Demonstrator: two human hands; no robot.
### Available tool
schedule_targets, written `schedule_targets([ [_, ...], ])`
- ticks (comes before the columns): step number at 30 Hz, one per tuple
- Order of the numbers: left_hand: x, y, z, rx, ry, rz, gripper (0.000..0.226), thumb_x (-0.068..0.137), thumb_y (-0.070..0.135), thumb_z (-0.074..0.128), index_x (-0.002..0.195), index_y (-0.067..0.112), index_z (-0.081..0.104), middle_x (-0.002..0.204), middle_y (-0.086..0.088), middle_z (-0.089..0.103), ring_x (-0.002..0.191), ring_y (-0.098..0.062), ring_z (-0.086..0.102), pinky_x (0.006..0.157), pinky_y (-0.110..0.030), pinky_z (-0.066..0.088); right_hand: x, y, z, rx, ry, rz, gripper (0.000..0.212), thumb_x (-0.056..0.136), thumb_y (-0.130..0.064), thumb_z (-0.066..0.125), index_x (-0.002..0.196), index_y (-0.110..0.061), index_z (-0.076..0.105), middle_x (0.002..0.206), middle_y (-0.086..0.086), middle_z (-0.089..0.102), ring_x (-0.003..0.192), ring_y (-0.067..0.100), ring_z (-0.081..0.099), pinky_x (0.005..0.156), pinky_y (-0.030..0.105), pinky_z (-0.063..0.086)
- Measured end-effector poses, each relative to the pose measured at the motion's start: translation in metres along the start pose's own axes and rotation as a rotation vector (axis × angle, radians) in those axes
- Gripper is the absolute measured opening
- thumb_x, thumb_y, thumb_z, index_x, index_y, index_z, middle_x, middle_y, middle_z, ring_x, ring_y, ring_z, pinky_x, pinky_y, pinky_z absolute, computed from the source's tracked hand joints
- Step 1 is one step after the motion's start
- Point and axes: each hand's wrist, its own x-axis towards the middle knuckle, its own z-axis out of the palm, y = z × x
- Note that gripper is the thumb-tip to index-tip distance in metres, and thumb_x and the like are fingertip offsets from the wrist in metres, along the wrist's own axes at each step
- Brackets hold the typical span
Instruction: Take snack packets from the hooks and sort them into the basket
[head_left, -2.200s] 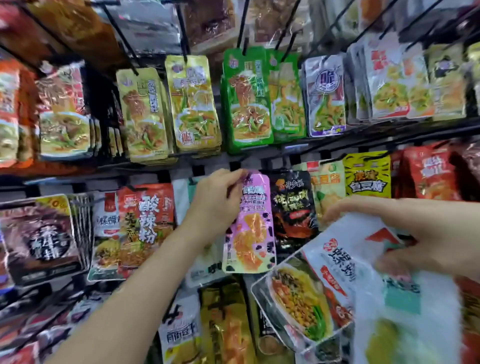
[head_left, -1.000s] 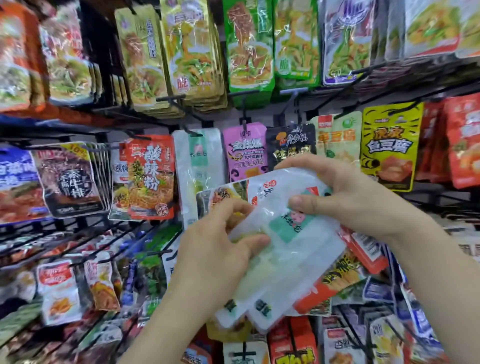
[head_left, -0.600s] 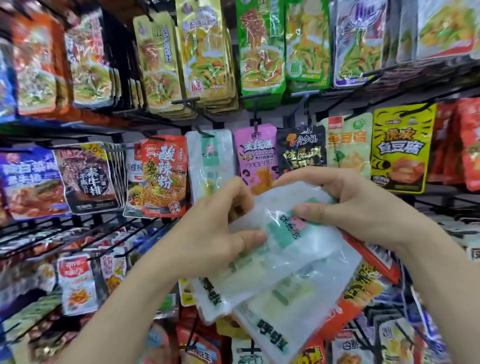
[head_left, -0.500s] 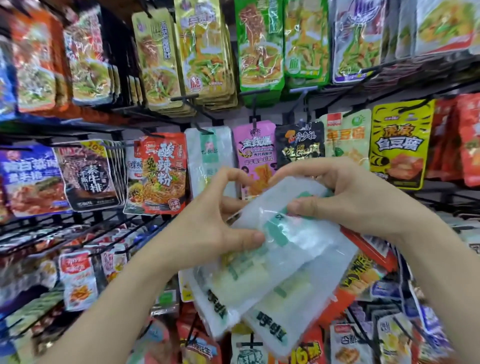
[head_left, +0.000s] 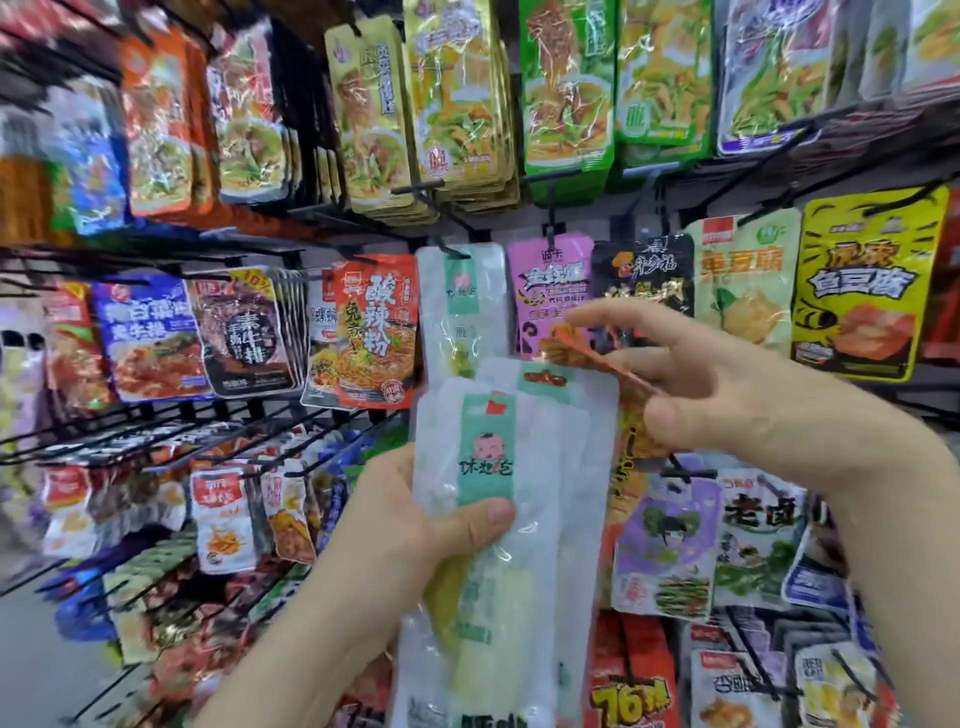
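On the middle row at the left of the rack (head_left: 156, 255), a blue packet (head_left: 150, 338) and a dark packet (head_left: 244, 332) hung side by side. A red noodle packet (head_left: 376, 332) hung just right of them.

The left forearm rose from the bottom edge, slanting up and to the right. The left hand (head_left: 415, 525) gripped two white packets (head_left: 488, 457) upright in front of the rack. Its thumb (head_left: 483, 514) lay flat across the front packet just under the green band, and the other fingers were hidden behind. The rear packet stood just behind the front one, offset up and to the right so that its top showed. A matching hanging white packet (head_left: 462, 312) was on a hook (head_left: 452, 253) right above them.

The right forearm came in from the lower right corner. The right hand (head_left: 727, 395) sat beside the white packets' upper right corner. Its index finger (head_left: 613, 312) stretched straight leftward across a pink packet (head_left: 550, 280) and a black packet (head_left: 644, 265) on the rack. The thumb and lower fingers pinched an orange packet (head_left: 631, 436), which was tucked just behind the white ones.

Farther right hung a pale green packet (head_left: 743, 280) and a yellow packet (head_left: 867, 280).
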Motion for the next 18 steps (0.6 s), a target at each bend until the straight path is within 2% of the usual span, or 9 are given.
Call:
schedule_targets([
  [1, -0.001, 0.001, -0.004, -0.012, 0.053, 0.010, 0.029, 0.053, 0.007, 0.076, 0.078, 0.022, 0.077, 0.081, -0.010, 0.075, 0.066, -0.022, 0.071, 0.056, -0.030, 0.056, -0.002, 0.005, 0.006, 0.065, 0.011, -0.013, 0.071, 0.061, -0.048, 0.085, 0.125, -0.043, 0.055, 0.116, -0.005, 0.068, 0.104, 0.007, 0.066, 0.077, 0.022, 0.055],
  [3, -0.002, 0.005, -0.009, 0.019, 0.116, 0.033, 0.030, 0.056, 0.006, 0.081, 0.080, 0.023, 0.075, 0.082, -0.008, 0.076, 0.069, -0.022, 0.072, 0.059, -0.031, 0.057, 0.004, 0.016, 0.030, 0.180, 0.154, -0.036, 0.049, 0.074, -0.015, 0.078, 0.117, -0.032, 0.061, 0.095, -0.005, 0.074, 0.072, 0.011, 0.067, 0.059, 0.023, 0.055],
  [5, -0.004, 0.008, -0.013, 0.126, 0.179, 0.082, 0.032, 0.063, 0.000, 0.085, 0.083, 0.021, 0.072, 0.083, 0.000, 0.076, 0.073, -0.018, 0.073, 0.061, -0.028, 0.058, 0.017, 0.027, 0.053, 0.229, 0.397, -0.055, 0.023, 0.084, -0.004, 0.067, 0.094, -0.024, 0.070, 0.070, -0.004, 0.069, 0.051, 0.013, 0.056, 0.044, 0.022, 0.050],
  [8, -0.007, 0.013, -0.021, 0.264, 0.246, 0.139, 0.040, 0.073, -0.005, 0.076, 0.098, 0.024, 0.065, 0.086, 0.013, 0.075, 0.077, -0.007, 0.072, 0.061, -0.018, 0.055, 0.034, 0.034, 0.081, 0.295, 0.555, -0.082, 0.026, 0.086, -0.003, 0.066, 0.071, -0.024, 0.073, 0.057, -0.003, 0.064, 0.042, 0.018, 0.049, 0.037, 0.023, 0.042],
  [11, -0.013, 0.016, -0.039, 0.337, 0.250, 0.143, 0.046, 0.075, 0.000, 0.077, 0.105, 0.031, 0.062, 0.090, 0.019, 0.073, 0.081, -0.001, 0.069, 0.063, -0.015, 0.053, 0.045, 0.035, 0.105, 0.389, 0.641, -0.092, 0.015, 0.084, -0.003, 0.068, 0.075, -0.015, 0.070, 0.058, -0.004, 0.067, 0.043, 0.009, 0.056, 0.039, 0.019, 0.043],
  [13, -0.016, 0.015, -0.052, 0.382, 0.246, 0.140, 0.050, 0.075, 0.007, 0.079, 0.108, 0.039, 0.060, 0.096, 0.019, 0.071, 0.084, 0.002, 0.068, 0.066, -0.015, 0.054, 0.054, 0.037, 0.124, 0.400, 0.700, -0.090, 0.006, 0.080, -0.014, 0.075, 0.079, -0.009, 0.071, 0.069, 0.010, 0.072, 0.052, 0.023, 0.064, 0.044, 0.032, 0.052],
  [14, -0.017, 0.014, -0.060, 0.409, 0.254, 0.134, 0.052, 0.075, 0.011, 0.080, 0.109, 0.044, 0.058, 0.100, 0.018, 0.069, 0.088, 0.001, 0.067, 0.069, -0.019, 0.055, 0.059, 0.036, 0.133, 0.411, 0.722, -0.078, 0.014, 0.078, -0.019, 0.079, 0.082, -0.008, 0.071, 0.075, 0.018, 0.072, 0.058, 0.030, 0.066, 0.048, 0.044, 0.054],
  [15, -0.017, 0.013, -0.066, 0.448, 0.274, 0.132, 0.052, 0.075, 0.016, 0.081, 0.109, 0.047, 0.057, 0.106, 0.017, 0.066, 0.093, 0.000, 0.064, 0.075, -0.024, 0.056, 0.063, 0.036, 0.141, 0.433, 0.742, -0.056, 0.016, 0.076, -0.021, 0.081, 0.082, -0.008, 0.072, 0.076, 0.019, 0.072, 0.060, 0.027, 0.066, 0.049, 0.044, 0.053],
  [18, -0.016, 0.011, -0.086, 0.610, 0.349, 0.207, 0.051, 0.071, 0.023, 0.083, 0.099, 0.053, 0.052, 0.119, 0.019, 0.051, 0.108, 0.001, 0.051, 0.093, -0.027, 0.046, 0.079, 0.028, 0.164, 0.500, 0.841, 0.031, 0.013, 0.078, -0.023, 0.076, 0.072, -0.012, 0.073, 0.059, -0.004, 0.065, 0.046, 0.013, 0.051, 0.046, 0.020, 0.039],
])
